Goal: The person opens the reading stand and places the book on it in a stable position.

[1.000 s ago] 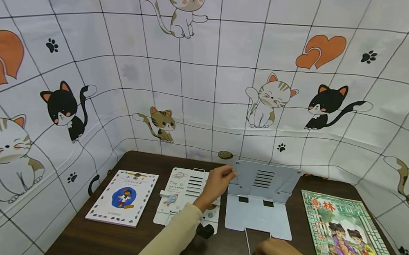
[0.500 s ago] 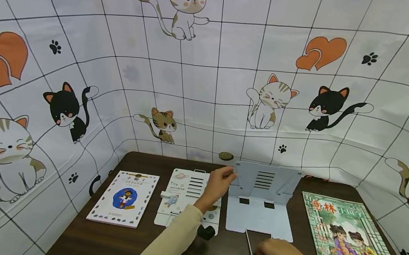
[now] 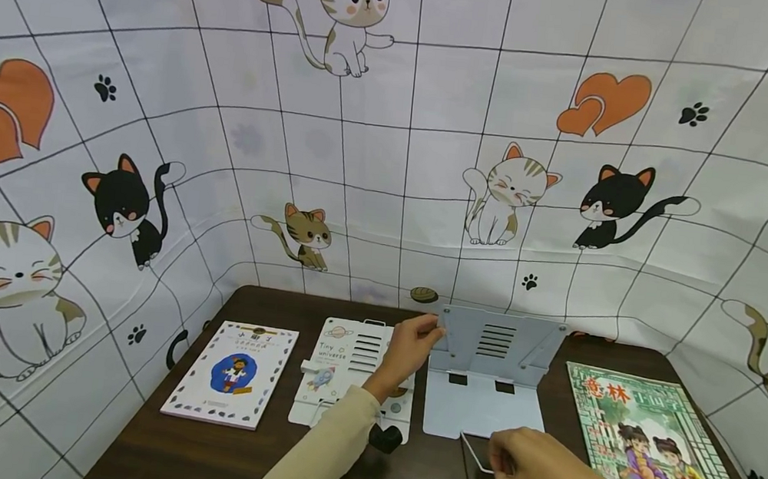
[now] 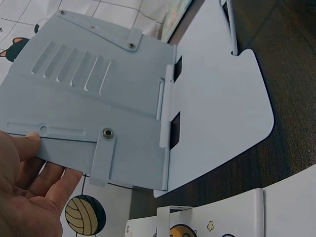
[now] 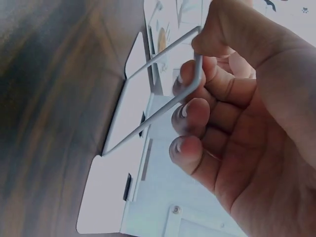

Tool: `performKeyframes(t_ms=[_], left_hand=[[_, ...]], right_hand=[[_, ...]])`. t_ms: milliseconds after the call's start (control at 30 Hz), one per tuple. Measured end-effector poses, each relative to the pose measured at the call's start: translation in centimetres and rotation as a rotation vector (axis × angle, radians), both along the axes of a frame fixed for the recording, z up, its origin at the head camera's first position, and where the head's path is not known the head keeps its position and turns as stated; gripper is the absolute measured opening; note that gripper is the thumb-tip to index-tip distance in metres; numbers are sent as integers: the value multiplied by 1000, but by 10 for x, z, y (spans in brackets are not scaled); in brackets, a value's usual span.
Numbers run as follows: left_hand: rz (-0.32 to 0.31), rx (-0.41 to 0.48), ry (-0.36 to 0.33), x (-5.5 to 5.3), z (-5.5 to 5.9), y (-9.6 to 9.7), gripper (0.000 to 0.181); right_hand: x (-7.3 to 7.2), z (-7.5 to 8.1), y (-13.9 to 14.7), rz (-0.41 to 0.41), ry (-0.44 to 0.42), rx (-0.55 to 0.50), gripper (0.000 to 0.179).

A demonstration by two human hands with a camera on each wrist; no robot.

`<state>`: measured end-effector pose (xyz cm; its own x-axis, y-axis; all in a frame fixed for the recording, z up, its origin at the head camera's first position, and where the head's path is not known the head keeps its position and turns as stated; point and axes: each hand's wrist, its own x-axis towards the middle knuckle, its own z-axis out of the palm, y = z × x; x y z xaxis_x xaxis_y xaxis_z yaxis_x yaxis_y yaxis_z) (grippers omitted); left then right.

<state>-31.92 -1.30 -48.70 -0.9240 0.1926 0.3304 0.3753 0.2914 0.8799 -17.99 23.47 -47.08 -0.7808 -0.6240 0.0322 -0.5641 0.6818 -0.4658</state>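
Observation:
A pale grey metal book stand (image 3: 478, 414) stands unfolded on the dark table, its base flat and its slotted back panel (image 4: 98, 89) tilted up. My left hand (image 3: 408, 354) pinches the panel's left edge between thumb and fingers; in the left wrist view that hand (image 4: 34, 192) has its thumb on the panel's face. My right hand (image 3: 532, 466) holds the end of a bent wire frame (image 5: 158, 112) hinged at the base's front edge. In the right wrist view, the wire slants up off the table into the thumb and index finger of the right hand (image 5: 247, 113).
A second, white printed book stand (image 3: 319, 372) lies folded flat to the left, under my left forearm. Farther left is a white book (image 3: 228, 371), and at the right a green magazine (image 3: 669, 452). A cat-print cloth (image 3: 392, 155) hangs behind the table.
My right hand has moved up and toward the stand, lifting the wire frame's free end from the table. My left hand stays at the panel's edge.

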Motion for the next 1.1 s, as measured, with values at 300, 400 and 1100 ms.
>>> performKeyframes(t_ms=[300,400,1100], left_hand=[[-4,5,3,2,0,0,33],[-3,7,7,2,0,-1,33],[-15,16,-10,3,0,-1,32]], right_hand=[[-8,3,6,-64,103,-81,29],[-13,0,8,-101,179,-167,30],[-36,-45,26,-299,67,-345,12]])
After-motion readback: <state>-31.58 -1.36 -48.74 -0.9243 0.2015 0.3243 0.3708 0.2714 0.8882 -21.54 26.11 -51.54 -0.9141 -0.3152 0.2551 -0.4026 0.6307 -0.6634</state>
